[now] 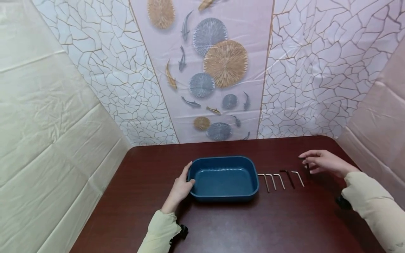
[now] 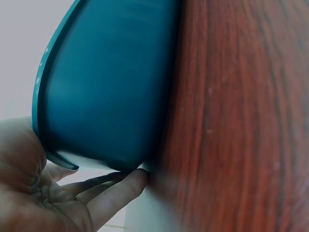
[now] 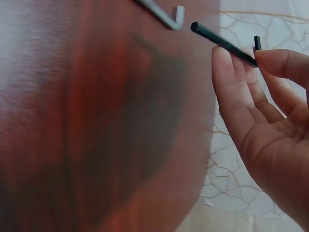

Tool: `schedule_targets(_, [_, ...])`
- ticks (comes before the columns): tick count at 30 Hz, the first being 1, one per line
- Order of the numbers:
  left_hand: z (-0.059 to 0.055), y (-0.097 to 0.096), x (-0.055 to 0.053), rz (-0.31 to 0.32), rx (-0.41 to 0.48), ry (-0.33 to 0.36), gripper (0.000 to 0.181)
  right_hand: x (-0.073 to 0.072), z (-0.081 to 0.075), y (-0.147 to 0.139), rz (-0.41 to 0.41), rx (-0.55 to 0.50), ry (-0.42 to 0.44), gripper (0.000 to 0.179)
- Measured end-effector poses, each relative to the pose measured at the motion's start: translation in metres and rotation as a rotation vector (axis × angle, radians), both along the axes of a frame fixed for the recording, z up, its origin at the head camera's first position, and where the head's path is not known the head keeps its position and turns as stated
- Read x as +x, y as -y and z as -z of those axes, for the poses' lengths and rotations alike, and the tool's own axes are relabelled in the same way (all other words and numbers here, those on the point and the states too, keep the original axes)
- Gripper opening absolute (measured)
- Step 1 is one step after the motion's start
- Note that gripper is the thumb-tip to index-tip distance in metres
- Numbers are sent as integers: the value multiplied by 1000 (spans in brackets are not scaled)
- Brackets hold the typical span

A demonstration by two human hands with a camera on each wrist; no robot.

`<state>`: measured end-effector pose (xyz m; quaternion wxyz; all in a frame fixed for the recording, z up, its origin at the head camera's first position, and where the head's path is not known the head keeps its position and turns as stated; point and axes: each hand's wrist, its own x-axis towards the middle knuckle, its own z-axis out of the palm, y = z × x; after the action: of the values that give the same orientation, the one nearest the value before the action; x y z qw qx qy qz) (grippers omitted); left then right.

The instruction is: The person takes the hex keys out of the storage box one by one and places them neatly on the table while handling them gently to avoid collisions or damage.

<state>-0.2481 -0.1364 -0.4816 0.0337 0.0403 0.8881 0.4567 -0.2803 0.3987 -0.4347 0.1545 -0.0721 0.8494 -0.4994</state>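
My left hand [image 1: 180, 188] grips the left end of a deep blue rectangular dish [image 1: 223, 199], thumb over the rim and fingers along the outer wall. Nothing lies inside the dish. To the right, my right hand [image 1: 329, 163] pinches a black hex key [image 3: 223, 44] near its bend, held above the table; its long arm points away from the thumb. Left of this hand lies a silver hex key [image 1: 298, 178], then a black hex key [image 1: 289, 179]. Three more silver hex keys, one of them the leftmost key [image 1: 266, 182], lie close beside the dish.
The dark red-brown wooden table [image 1: 227, 228] has rounded far corners. Patterned cloth [image 1: 284, 88] hangs behind its far edge, and pale quilted cloth [image 1: 57, 140] hangs along the left side.
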Motion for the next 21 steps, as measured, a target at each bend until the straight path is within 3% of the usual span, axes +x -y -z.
schedule_targets(8, [1, 0, 0, -2, 19, 14, 72, 3, 21, 0, 8, 77, 11, 35])
schedule_targets(21, [1, 0, -2, -3, 9, 11, 72, 5, 32, 6, 38, 248, -84, 27])
